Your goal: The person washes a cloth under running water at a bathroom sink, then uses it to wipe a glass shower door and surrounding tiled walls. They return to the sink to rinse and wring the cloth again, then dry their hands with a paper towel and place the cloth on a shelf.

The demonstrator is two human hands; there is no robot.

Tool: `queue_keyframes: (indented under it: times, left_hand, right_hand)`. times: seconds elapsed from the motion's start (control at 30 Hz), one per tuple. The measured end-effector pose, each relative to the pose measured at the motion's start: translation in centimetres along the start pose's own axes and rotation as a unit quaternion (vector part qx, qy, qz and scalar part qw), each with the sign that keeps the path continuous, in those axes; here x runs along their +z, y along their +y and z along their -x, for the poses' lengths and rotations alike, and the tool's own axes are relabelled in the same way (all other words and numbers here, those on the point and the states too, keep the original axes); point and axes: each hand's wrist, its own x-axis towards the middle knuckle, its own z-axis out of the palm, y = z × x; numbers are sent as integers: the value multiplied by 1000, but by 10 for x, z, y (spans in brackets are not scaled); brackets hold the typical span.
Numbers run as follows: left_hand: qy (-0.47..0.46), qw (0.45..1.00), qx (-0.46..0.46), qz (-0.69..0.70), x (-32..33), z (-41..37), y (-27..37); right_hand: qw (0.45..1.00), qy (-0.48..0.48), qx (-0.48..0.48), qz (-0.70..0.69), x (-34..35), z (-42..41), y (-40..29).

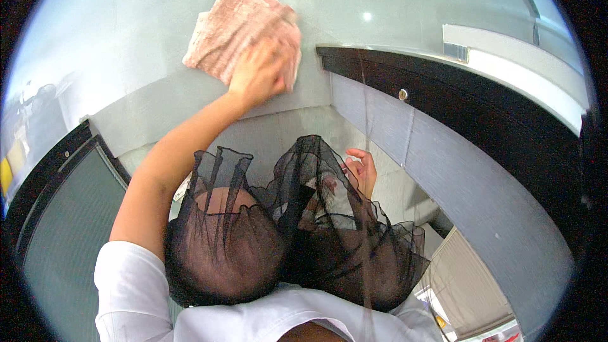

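My left hand (261, 73) lies on a folded pink plush cloth (228, 28), its fingers bent over the cloth's lower right part and somewhat blurred. The cloth rests on a smooth pale grey-green surface (156, 33). Whether the fingers grip the cloth or only press on it cannot be told. My right hand (362, 168) is lower down, below the surface's edge, with its fingers loosely curled. Sheer black fabric (332, 251) partly covers its wrist and side, and no object shows plainly in it.
A black drawer front with a round lock (403, 94) runs along the right. A dark-framed cabinet with a ribbed panel (71, 228) stands at the left. A white ledge (513, 76) is at the upper right. A beige slatted panel (470, 280) shows at the lower right.
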Motion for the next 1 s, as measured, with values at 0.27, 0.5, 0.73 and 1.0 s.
queue_keyframes:
  times: [0.27,0.5,0.73,1.0]
  left_hand:
    - [14,999,14,-45,26,11,41]
    - [9,998,-50,24,3,-5,46]
    - [-18,999,49,16,12,5,29]
    - [14,1000,-14,8,13,-5,43]
  right_hand:
    - [999,28,20,-8,-2,-1,-8]
    - [999,23,27,-13,-5,3,4]
    - [999,19,17,-32,-1,-6,1]
    - [999,9,38,-16,-1,-4,-7]
